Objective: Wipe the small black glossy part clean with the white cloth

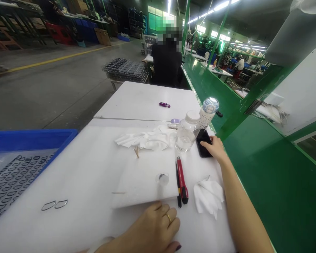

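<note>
My right hand (pixel 215 148) reaches to the table's right edge and grips a black phone (pixel 203 142), thumb over its face and fingers at its right side. Near the bottom, my left hand (pixel 158 226) rests on the white table with fingers curled and a ring on one finger; nothing shows in it. Just beyond it lies a white sheet (pixel 144 175) with a small clear piece with a dark spot (pixel 162 178). A red utility knife (pixel 182 181) and a black pen (pixel 178 182) lie right of the sheet. Toothpicks (pixel 136 152) lie beside crumpled tissue (pixel 152 138).
A clear bottle (pixel 186 131) and a dotted tumbler (pixel 208 112) stand by the phone. Another tissue (pixel 209 195) lies near my right forearm. Two D-shaped rings (pixel 54 205) lie left, beside a blue bin (pixel 65 138) of similar rings. A person (pixel 167 63) sits ahead.
</note>
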`<state>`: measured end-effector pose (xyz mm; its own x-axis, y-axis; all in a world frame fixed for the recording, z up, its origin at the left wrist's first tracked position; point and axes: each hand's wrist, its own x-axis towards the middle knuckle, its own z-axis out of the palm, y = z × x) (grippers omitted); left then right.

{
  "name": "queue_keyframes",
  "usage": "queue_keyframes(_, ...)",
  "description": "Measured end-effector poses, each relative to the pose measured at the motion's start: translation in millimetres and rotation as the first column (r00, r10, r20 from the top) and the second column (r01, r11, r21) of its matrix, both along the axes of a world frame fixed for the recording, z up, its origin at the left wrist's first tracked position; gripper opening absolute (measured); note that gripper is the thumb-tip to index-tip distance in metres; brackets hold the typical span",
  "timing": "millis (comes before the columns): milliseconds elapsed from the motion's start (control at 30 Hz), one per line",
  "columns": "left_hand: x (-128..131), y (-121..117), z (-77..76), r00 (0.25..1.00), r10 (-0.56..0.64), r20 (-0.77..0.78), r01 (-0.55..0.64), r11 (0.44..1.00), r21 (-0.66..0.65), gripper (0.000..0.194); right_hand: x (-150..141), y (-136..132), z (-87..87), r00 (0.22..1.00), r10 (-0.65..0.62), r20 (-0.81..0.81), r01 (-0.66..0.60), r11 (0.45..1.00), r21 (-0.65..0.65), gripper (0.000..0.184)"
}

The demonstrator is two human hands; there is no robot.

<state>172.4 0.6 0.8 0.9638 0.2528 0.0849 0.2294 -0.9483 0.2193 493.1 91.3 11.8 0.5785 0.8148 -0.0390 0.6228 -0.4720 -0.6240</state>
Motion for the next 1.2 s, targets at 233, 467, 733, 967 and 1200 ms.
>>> queue_keyframes(233, 1.5, -0.2, -1.4, 1.000, 0.000, 0.021, 0.000, 1.000, -0.001, 0.025, 2.9, -9.5, 11.0, 0.991, 0.122, -0.059, -0.126, 0.988, -0.083, 0.069)
queue_keyframes(467, -0.5, -0.5, -1.0, 0.999, 0.003, 0.042, -0.003, 1.000, -0.009, 0.025, -2.3, -12.5, 19.6, 0.989, 0.122, -0.080, -0.131, 0.985, -0.112, 0.082)
queue_keyframes(733, 0.4, -0.7, -0.3, 1.000, 0.004, -0.002, -0.004, 1.000, -0.019, 0.024, 10.2, -18.2, 28.4, 0.941, 0.085, -0.326, -0.102, 0.994, -0.034, 0.052)
queue_keyframes(967, -2.4, -1.8, -1.4, 1.000, 0.003, 0.012, -0.003, 1.000, 0.000, 0.025, 22.1, -24.1, 23.8, 0.915, 0.169, -0.367, -0.178, 0.984, 0.010, 0.068)
queue_keyframes(1200, -0.2, -0.3, 0.7, 1.000, 0.003, 0.015, -0.003, 1.000, -0.008, 0.025, 24.6, -26.7, 26.0, 0.926, 0.164, -0.341, -0.188, 0.982, -0.037, 0.069)
